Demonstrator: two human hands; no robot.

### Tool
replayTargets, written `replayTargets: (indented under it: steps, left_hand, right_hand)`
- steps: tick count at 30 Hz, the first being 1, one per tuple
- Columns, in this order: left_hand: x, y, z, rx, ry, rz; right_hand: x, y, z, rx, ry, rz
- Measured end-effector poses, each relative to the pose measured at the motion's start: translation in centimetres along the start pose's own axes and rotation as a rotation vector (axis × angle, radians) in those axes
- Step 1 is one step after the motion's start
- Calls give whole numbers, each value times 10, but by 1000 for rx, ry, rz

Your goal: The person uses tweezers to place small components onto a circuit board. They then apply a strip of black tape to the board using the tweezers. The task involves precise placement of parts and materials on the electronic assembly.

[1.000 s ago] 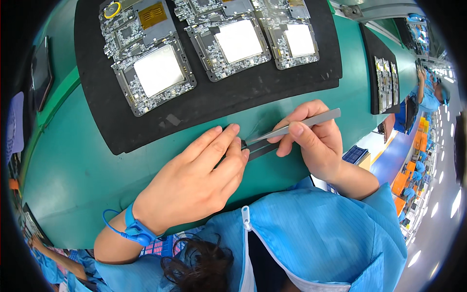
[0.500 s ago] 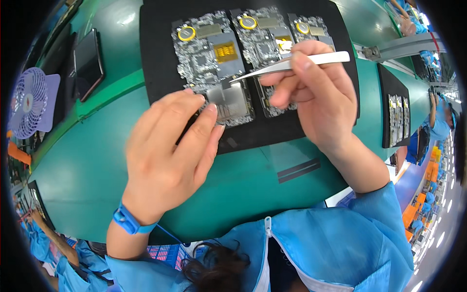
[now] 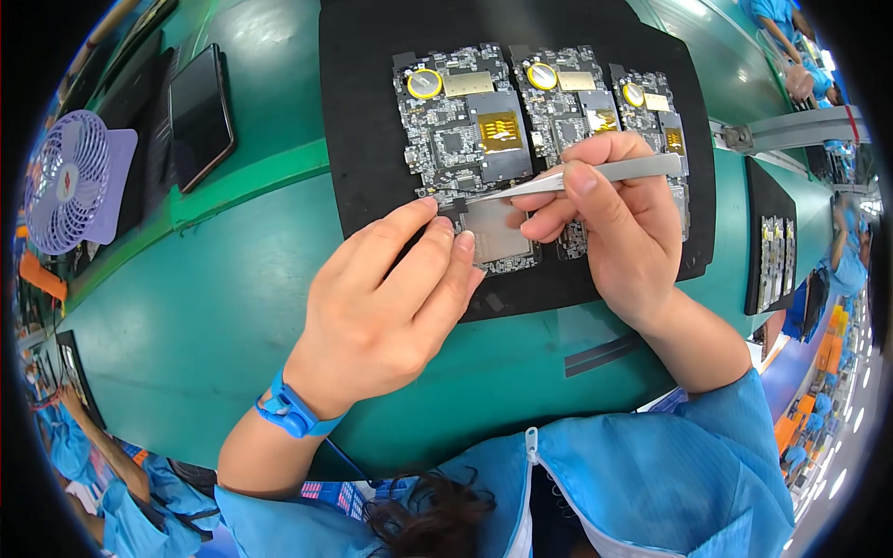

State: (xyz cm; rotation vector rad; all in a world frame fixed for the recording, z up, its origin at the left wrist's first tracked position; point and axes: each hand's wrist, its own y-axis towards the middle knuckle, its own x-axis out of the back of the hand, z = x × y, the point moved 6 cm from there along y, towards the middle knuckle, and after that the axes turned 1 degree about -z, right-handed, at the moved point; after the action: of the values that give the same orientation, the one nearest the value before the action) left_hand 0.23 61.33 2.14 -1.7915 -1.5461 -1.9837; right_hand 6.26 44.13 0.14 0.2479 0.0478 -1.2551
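Note:
My right hand [image 3: 633, 237] pinches a pair of metal tweezers [image 3: 637, 168] between thumb and fingers. Their fine tip points left and meets the leftmost circuit board [image 3: 453, 141], just above its flat silvery plate [image 3: 498, 230]. My left hand [image 3: 381, 302] reaches in from the lower left with fingers stretched out, the fingertips on that board's lower left edge; whether they press on a small part there is hidden. A second circuit board [image 3: 563, 105] and a third circuit board [image 3: 644, 104] lie alongside, partly covered by my right hand. Each carries a round yellow-rimmed coin cell.
The boards lie on a black mat [image 3: 367, 130] on a green table [image 3: 223, 279]. At left are a purple fan [image 3: 70, 181] and a dark-screened device [image 3: 202, 116]. Another mat with boards [image 3: 774, 256] is at right. A blue wrist strap [image 3: 293, 409] circles my left wrist.
The whole view has shifted, so boards and hands appear further right and lower. The tweezers' tip stays near the same part of the leftmost board; my left fingers remain at its edge.

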Motion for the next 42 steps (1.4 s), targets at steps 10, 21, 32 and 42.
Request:
replayTargets:
  steps: [10,21,32,42]
  left_hand:
    - [0,0,2,-1,-30,21]
    - [-2,8,4,62,-101,118]
    - [-1,-1,4,111,-144,77]
    - [0,3,3,92,-135,63]
  right_hand:
    - [-1,-3,0,54,-19,-9]
    - [-2,-5,1,108,-46,-13]
    - [-6,-12,1,190,-99,33]
    - [-14,-17,3,370,-406,61]
